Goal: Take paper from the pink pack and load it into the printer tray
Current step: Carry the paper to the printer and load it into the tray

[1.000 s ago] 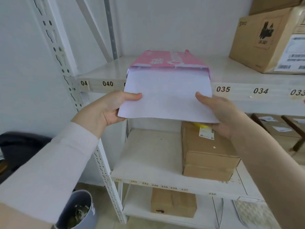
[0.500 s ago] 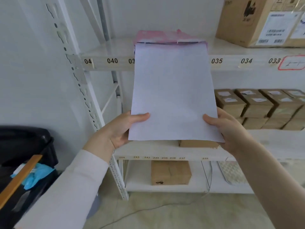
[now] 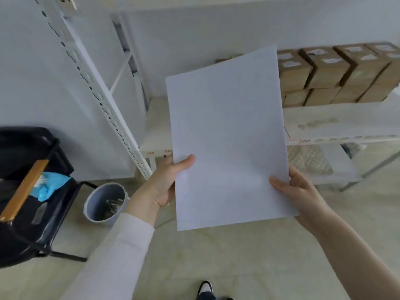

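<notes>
A stack of white paper is held in front of me, free in the air and tilted slightly to the right. My left hand grips its lower left edge, thumb on top. My right hand grips the lower right edge, thumb also on the sheet. The pink pack and the printer are out of view.
A white metal shelf rack stands ahead, with small cardboard boxes on its right. Its slotted upright runs diagonally at left. A grey bin sits on the floor beside a black chair holding a blue bag. My shoe shows below.
The paper has come fully out of the pink pack and moved down and toward me. My view has dropped, so the top shelf and the pack are gone from sight.
</notes>
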`<state>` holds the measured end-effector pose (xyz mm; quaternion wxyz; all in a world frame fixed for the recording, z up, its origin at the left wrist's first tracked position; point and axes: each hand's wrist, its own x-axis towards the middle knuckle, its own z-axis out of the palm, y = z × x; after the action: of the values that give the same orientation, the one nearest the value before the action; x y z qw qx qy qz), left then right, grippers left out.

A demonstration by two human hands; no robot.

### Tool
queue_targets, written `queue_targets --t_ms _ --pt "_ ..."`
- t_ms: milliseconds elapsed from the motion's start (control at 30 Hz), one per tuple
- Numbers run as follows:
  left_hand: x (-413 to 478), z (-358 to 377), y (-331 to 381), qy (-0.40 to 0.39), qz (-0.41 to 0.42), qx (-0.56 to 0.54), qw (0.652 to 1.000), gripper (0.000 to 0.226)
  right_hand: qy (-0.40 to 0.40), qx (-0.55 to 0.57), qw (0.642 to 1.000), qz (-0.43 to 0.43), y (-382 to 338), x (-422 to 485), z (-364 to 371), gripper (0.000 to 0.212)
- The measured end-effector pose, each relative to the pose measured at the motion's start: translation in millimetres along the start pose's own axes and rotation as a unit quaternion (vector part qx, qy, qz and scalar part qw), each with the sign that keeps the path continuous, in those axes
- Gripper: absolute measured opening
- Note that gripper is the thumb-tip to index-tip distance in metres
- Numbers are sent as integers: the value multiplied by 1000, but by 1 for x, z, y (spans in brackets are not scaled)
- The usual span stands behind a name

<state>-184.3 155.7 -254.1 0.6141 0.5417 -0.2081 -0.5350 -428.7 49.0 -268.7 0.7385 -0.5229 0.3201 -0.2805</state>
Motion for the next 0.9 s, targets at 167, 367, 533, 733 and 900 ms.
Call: queue_targets --t_ms 167,367,533,733,900 --pt "-21 2 -60 4 -34 7 999 22 31 29 998 47 47 -48 -19 32" --pt "-37 11 -122 -28 -89 39 995 24 61 40 987 145 91 -101 -39 45" --pt "-29 41 -157 -107 -135 120 978 21 218 65 965 127 117 -130 -59 25" --pt "-17 121 -189 -216 -193 164 943 18 371 78 920 93 127 -194 -99 14" --pt "-9 222 -230 -291 -196 215 911 33 473 130 870 50 132 -254 -155 27"
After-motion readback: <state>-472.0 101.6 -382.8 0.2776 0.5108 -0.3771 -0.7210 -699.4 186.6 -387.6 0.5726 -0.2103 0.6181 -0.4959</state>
